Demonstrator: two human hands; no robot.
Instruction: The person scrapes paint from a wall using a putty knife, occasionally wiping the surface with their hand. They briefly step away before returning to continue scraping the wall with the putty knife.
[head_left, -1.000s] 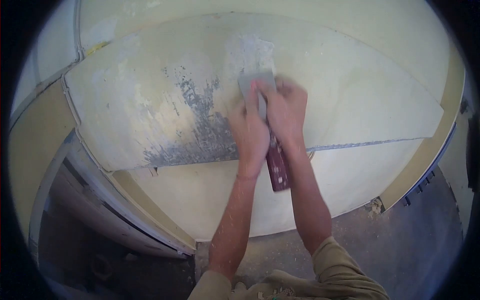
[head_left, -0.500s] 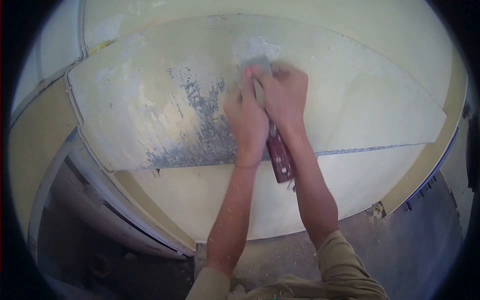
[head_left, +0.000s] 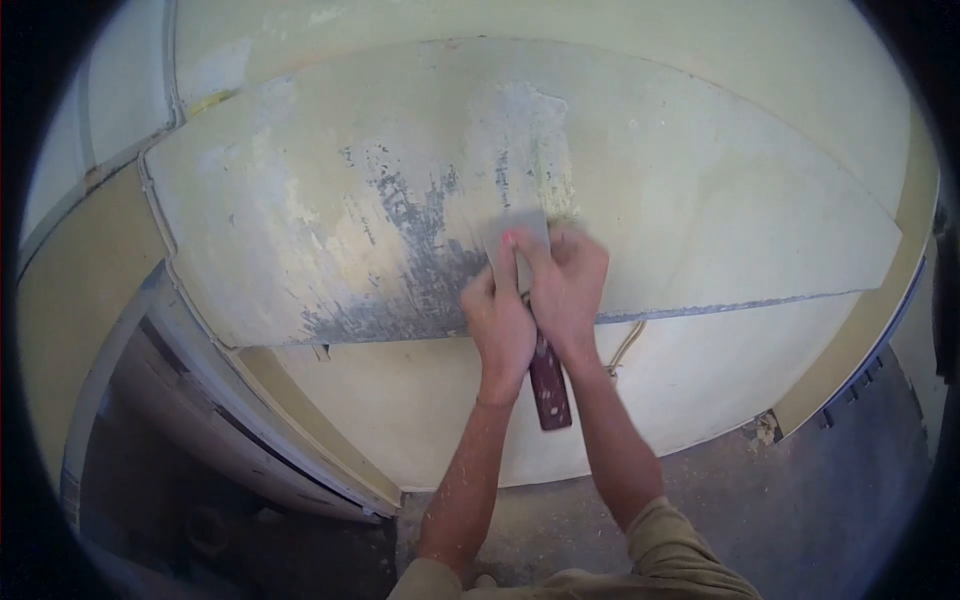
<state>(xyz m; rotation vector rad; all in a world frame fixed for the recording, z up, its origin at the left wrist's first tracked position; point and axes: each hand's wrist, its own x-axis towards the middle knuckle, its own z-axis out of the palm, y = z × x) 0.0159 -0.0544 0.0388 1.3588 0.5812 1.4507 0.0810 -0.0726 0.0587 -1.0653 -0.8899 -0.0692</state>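
Both hands grip one paint scraper, its flat grey metal blade turned up against the wall and its dark red, paint-flecked handle hanging down between my forearms. My left hand is closed on the blade's left side, the thumb stretched along it. My right hand closes on the right side, with fingers curled and its thumb near the blade's middle. The blade rests on a cream-painted wall section. Above the blade is a scraped patch of pale and dark streaks; a larger dark grey scraped area spreads to the left.
The painted section ends below in a rough edge, with a paler recessed wall underneath. A thin cable hangs there. A door frame stands at lower left. Cables run along the left side. Dusty concrete floor lies below.
Both hands have moved down the wall with the scraper, towards the lower edge. A newly visible streaked strip with dark marks shows where the hands and blade were.
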